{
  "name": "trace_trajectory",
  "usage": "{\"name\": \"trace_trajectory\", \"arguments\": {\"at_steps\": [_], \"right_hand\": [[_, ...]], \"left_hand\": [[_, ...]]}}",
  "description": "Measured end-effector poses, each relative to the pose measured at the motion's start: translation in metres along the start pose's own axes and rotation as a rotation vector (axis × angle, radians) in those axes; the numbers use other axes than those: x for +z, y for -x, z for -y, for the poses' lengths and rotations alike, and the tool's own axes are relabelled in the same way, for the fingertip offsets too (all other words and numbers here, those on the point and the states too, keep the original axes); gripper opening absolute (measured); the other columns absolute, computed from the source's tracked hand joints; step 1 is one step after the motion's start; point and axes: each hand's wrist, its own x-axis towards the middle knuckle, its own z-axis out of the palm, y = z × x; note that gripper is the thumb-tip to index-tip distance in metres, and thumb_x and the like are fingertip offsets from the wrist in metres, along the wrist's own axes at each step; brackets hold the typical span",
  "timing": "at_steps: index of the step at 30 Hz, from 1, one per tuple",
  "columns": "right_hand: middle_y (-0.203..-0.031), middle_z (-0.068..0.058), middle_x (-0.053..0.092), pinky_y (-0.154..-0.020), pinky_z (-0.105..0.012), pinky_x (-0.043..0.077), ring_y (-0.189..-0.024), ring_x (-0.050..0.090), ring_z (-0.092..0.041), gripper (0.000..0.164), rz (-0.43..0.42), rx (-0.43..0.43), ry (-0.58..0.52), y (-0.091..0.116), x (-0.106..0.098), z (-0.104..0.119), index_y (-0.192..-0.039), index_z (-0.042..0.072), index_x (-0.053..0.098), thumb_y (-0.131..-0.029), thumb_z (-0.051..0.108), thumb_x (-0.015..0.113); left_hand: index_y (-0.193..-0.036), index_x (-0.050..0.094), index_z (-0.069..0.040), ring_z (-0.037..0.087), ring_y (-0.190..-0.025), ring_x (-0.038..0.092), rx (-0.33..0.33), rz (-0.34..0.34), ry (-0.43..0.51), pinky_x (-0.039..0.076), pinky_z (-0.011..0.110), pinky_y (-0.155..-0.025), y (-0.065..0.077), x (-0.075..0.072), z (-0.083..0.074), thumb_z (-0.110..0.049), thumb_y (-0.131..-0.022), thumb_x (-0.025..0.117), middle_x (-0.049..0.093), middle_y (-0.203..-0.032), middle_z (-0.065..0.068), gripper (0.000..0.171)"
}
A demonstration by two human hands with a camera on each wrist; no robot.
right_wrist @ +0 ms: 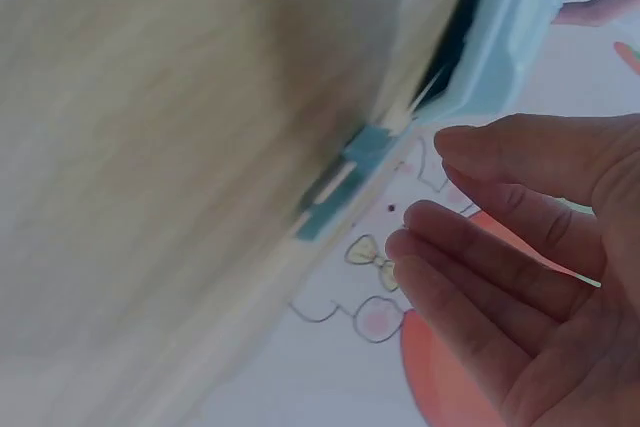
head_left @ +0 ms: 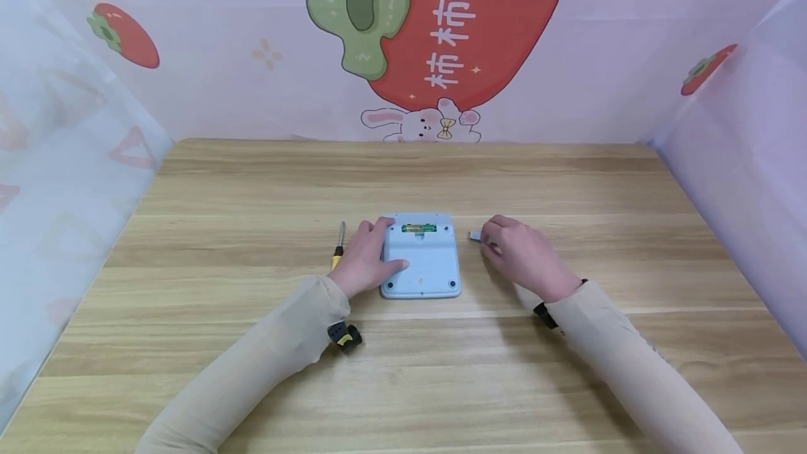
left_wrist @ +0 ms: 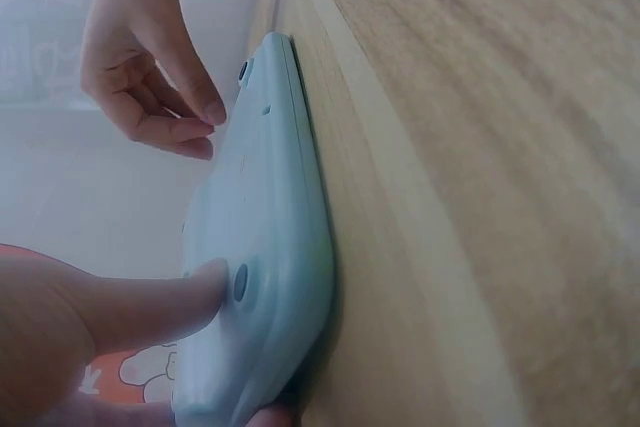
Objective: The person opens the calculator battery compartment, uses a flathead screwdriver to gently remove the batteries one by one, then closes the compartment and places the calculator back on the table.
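A pale blue calculator-like device (head_left: 421,265) lies back side up on the table, a green and gold battery (head_left: 419,228) showing in its open compartment. My left hand (head_left: 368,258) holds its left side, with the thumb on the back near a dark round foot (left_wrist: 240,283) and the fingers along the edge. To the right of the device, my right hand (head_left: 520,254) hovers low with loosely bent fingers and nothing visible in them. Just under those fingertips lies a small blue battery cover (right_wrist: 345,182), partly hidden by the hand in the head view (head_left: 475,235).
A screwdriver (head_left: 338,251) with a yellow and black handle lies left of the device, partly behind my left hand. The wooden table (head_left: 403,377) ends at a printed cloth backdrop (head_left: 221,83), and cloth also hangs at both sides.
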Motion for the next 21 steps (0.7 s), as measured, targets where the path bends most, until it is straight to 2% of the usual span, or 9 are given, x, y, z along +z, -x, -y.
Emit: {"name": "trace_trajectory", "arguments": {"at_steps": [5, 13, 21], "right_hand": [[-0.101, -0.009, 0.066, -0.073, -0.037, 0.054, -0.086, 0.065, -0.022, 0.020, 0.006, 0.004, -0.024, 0.000, 0.000, 0.008, -0.101, 0.003, 0.065, -0.084, 0.013, 0.065], [-0.116, -0.014, 0.062, -0.084, -0.041, 0.053, -0.100, 0.064, -0.026, 0.042, 0.007, 0.002, -0.115, -0.001, 0.007, 0.014, -0.120, 0.000, 0.057, -0.086, 0.024, 0.064], [-0.133, -0.015, 0.052, -0.099, -0.041, 0.044, -0.121, 0.053, -0.027, 0.061, 0.088, -0.007, -0.195, -0.004, 0.009, 0.024, -0.135, 0.001, 0.043, -0.086, 0.031, 0.065]], "left_hand": [[-0.142, 0.033, -0.013, 0.022, -0.091, 0.047, -0.002, 0.000, 0.006, 0.043, 0.030, -0.074, 0.000, -0.001, 0.000, -0.030, -0.082, 0.069, 0.045, -0.117, 0.014, 0.072], [-0.142, 0.033, -0.013, 0.023, -0.092, 0.047, -0.002, 0.001, 0.006, 0.044, 0.031, -0.076, 0.000, 0.001, 0.000, -0.030, -0.082, 0.069, 0.045, -0.119, 0.015, 0.072], [-0.142, 0.033, -0.013, 0.023, -0.092, 0.047, 0.005, -0.003, 0.008, 0.044, 0.032, -0.077, 0.000, 0.001, 0.000, -0.029, -0.082, 0.069, 0.045, -0.119, 0.015, 0.071]]}}
